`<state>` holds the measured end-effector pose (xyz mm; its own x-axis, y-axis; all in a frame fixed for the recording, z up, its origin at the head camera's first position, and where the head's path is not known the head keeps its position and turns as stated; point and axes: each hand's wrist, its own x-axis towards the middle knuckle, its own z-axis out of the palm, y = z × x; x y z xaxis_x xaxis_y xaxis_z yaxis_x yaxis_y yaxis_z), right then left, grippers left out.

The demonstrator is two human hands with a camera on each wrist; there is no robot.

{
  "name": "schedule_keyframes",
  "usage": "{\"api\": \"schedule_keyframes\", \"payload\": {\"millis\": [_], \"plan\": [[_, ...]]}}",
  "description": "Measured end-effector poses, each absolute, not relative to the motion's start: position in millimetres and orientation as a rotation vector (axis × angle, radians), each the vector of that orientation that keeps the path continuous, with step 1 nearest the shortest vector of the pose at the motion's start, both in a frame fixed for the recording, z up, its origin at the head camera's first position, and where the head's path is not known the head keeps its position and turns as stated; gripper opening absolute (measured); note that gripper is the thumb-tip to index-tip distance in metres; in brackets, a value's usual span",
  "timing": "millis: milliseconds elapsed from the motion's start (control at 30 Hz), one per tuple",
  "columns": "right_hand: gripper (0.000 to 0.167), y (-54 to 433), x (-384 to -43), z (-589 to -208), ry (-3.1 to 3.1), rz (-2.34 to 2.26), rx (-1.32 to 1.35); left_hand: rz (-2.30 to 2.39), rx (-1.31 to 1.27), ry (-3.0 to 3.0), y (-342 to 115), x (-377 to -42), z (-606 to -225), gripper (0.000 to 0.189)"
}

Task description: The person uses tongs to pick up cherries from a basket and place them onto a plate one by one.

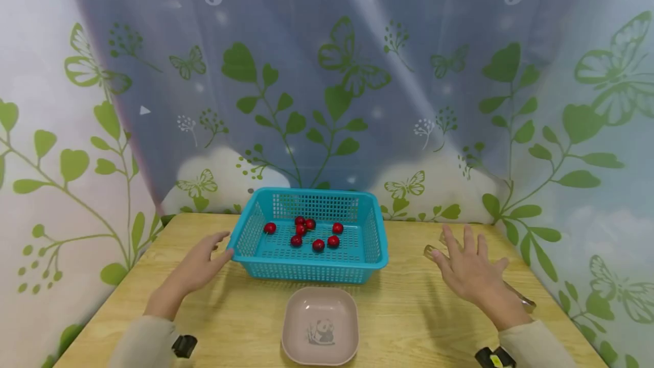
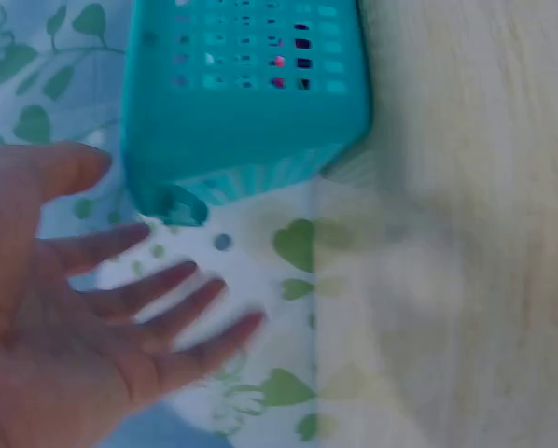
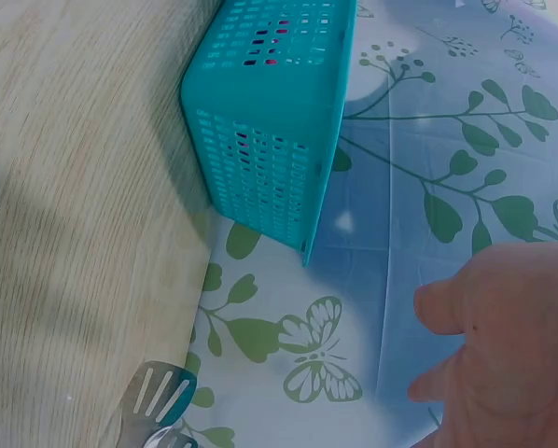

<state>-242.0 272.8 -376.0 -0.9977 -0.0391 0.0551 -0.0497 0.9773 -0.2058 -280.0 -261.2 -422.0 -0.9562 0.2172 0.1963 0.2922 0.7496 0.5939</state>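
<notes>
A blue plastic basket (image 1: 306, 271) with mesh walls stands at the back of the table and holds several red cherries (image 1: 318, 245). Beside its left end is my left hand (image 1: 196, 266), fingers spread, thumb near the rim in the head view; the left wrist view shows the palm empty beside the basket (image 2: 251, 131). My right hand (image 1: 472, 271) hovers with splayed fingers over metal tongs (image 1: 527, 302), which it partly hides. The slotted ends of the tongs (image 3: 153, 401) show in the right wrist view. Nothing is in the right hand.
A pinkish square dish (image 1: 321, 305) with a panda print sits in front of the basket, near the table's front. The wooden table (image 1: 403, 305) ends at a curtain (image 1: 306, 101) with leaves and butterflies, which hangs behind and along both sides.
</notes>
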Motion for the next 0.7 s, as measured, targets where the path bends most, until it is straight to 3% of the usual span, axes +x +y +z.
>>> {"api": "schedule_keyframes", "payload": {"millis": [200,467,700], "plan": [[0.081,273.3,-242.1,-375.2,-3.092,0.355,0.068,-1.287,-0.328,-2.727,-266.5,-290.3,-434.3,0.052],[0.078,274.5,-241.2,-375.7,-3.100,0.368,0.078,-1.755,-0.268,-2.630,-263.9,-294.2,-438.9,0.056],[0.079,275.8,-242.3,-377.5,-3.103,0.389,0.077,-1.876,-0.158,-2.578,-255.4,-290.9,-435.5,0.054]]}}
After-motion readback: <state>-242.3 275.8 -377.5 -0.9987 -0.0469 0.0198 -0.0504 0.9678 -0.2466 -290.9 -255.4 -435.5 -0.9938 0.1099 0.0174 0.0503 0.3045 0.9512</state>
